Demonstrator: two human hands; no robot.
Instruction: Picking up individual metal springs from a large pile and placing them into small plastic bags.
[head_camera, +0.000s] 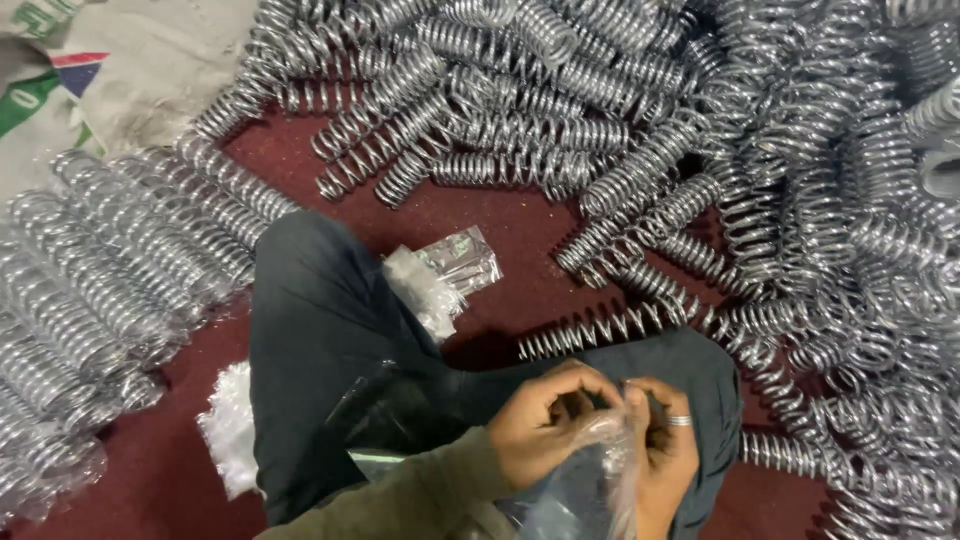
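Both hands, left hand (548, 425) and right hand (662, 450), pinch a clear plastic bag (590, 480) (fingers curled) over the lap.

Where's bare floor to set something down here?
Bare red floor lies between the loose spring pile, the knee and the small plastic packets. A smaller patch is at lower left beside the bagged springs. The right side is crowded with springs.

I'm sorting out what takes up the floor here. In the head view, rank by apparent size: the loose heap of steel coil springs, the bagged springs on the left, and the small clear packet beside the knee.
1. Loose heap of coil springs, largest.
2. Bagged springs.
3. Small clear packet, smallest.
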